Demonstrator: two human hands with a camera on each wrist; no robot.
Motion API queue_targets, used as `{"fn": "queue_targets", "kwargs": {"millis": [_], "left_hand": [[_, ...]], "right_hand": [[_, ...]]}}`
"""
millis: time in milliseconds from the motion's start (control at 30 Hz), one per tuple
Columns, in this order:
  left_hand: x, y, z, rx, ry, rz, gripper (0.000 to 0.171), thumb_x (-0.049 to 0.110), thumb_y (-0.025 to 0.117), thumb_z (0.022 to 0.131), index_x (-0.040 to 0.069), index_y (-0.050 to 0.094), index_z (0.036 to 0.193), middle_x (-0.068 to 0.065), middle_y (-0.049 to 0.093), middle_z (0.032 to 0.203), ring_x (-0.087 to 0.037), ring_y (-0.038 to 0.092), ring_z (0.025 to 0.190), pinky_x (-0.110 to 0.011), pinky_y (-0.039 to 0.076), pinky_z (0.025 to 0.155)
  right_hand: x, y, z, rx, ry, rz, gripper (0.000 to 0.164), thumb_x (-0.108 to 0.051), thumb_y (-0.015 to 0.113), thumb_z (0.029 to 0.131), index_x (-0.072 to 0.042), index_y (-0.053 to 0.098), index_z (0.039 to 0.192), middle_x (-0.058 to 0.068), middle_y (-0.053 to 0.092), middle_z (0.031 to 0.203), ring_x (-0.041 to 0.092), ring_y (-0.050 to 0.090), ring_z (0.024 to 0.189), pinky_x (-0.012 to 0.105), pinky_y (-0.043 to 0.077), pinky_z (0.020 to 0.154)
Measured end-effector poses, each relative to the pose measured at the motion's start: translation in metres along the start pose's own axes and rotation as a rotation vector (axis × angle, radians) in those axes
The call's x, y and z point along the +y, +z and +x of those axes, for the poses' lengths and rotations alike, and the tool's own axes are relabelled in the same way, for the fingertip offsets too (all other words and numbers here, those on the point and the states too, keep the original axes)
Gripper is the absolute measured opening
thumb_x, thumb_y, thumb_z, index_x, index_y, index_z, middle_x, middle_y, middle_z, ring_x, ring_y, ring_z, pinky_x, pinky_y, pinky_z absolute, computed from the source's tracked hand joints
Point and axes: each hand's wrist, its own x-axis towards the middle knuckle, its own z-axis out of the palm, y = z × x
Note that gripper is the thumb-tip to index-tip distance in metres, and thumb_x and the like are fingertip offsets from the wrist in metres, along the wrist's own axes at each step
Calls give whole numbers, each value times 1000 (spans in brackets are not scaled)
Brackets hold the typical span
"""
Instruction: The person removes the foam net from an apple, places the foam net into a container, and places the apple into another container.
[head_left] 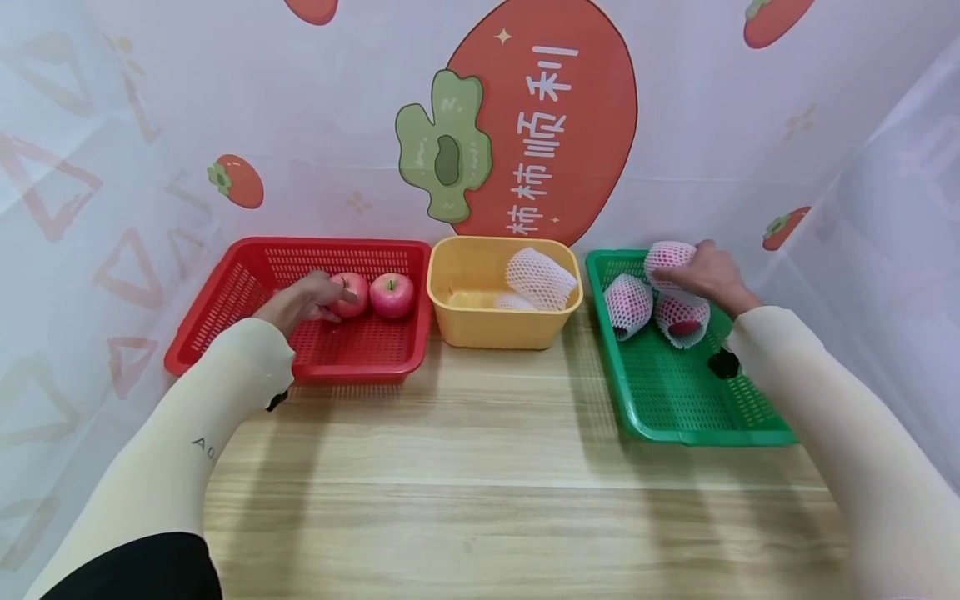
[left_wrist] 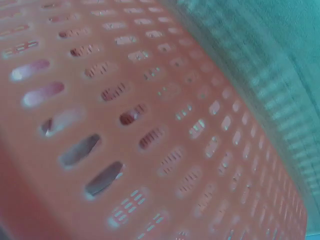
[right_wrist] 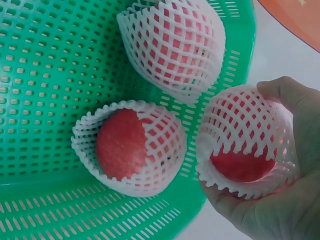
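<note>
In the head view, my left hand [head_left: 303, 298] reaches into the red basket [head_left: 360, 369], its fingers and thumb around the left side of a bare pink-red apple [head_left: 350, 292]. A second bare apple [head_left: 392, 296] sits just to the right. The left wrist view shows mostly the basket's slotted wall [left_wrist: 150, 115], with the hand largely hidden behind it. My right hand [head_left: 708, 273] holds an apple in a white foam net [right_wrist: 240, 125] at the back of the green basket [head_left: 637, 417]. Two more netted apples [right_wrist: 130, 147] lie beside it in that basket.
Between the two baskets stands a yellow bin [head_left: 495, 329] with white foam nets [head_left: 542, 277] in its right side. All three containers stand on a wood-grain table [head_left: 480, 500]. A white printed cloth [head_left: 322, 108] hangs behind them and along the sides.
</note>
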Motion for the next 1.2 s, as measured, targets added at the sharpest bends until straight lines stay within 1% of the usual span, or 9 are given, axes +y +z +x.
{"fn": "queue_targets", "kwargs": {"millis": [133,300,467,533,700,833,900,1067,1200], "left_hand": [[0,-1,-3,-4,-3,25,77,20,72,100,-6,29,158,-19,43,140,-34,49,122,-42,55,107],[0,-7,-11,17,0,54,84,30,72,100,-1,25,162,-21,37,153,-40,38,136,-56,41,120],[5,-14,-19,57,65,65,81,37,73,99,5,32,161,-22,40,155,-42,39,139,-64,33,122],[7,-15,-23,64,91,65,90,36,74,98,5,23,165,-25,35,159,-45,35,142,-67,31,122],[15,-15,-34,81,140,90,106,35,72,100,2,-2,167,-31,21,163,-52,27,146,-70,30,121],[21,-12,-41,76,211,92,88,32,70,102,3,15,165,-27,37,156,-47,41,140,-64,40,118],[25,-10,-45,69,246,101,86,33,69,103,3,19,165,-27,38,156,-46,41,140,-63,39,119],[37,-3,-58,50,277,143,98,41,70,101,3,9,167,-27,30,162,-48,32,146,-69,32,120],[46,5,-70,40,301,166,99,42,71,99,6,9,168,-27,27,166,-49,32,148,-69,36,118]], "right_hand": [[2,-3,-4,10,-26,-4,98,-58,67,97,22,33,142,41,49,125,51,55,104,60,54,83],[-1,-9,-10,9,-37,16,102,-58,68,97,21,28,147,42,47,129,52,54,108,62,54,87],[-5,-17,-16,25,-56,28,102,-58,69,96,18,26,150,41,46,131,53,52,110,63,54,90],[-7,-20,-19,34,-66,25,102,-57,69,96,18,27,150,41,46,131,53,52,109,63,54,89],[-13,-23,-26,50,-94,22,101,-57,72,95,16,29,151,39,48,131,52,54,109,60,56,86],[-21,-24,-36,44,-132,20,104,-56,75,93,13,28,154,38,49,135,53,55,111,61,58,86],[-27,-24,-41,36,-149,14,106,-58,76,92,12,28,155,38,50,135,52,56,112,59,59,84],[-41,-21,-52,14,-184,13,107,-59,78,89,9,30,156,37,53,135,52,60,112,56,62,81],[-49,-18,-59,10,-210,21,104,-56,80,88,7,33,155,35,54,134,50,61,110,55,63,80]]}}
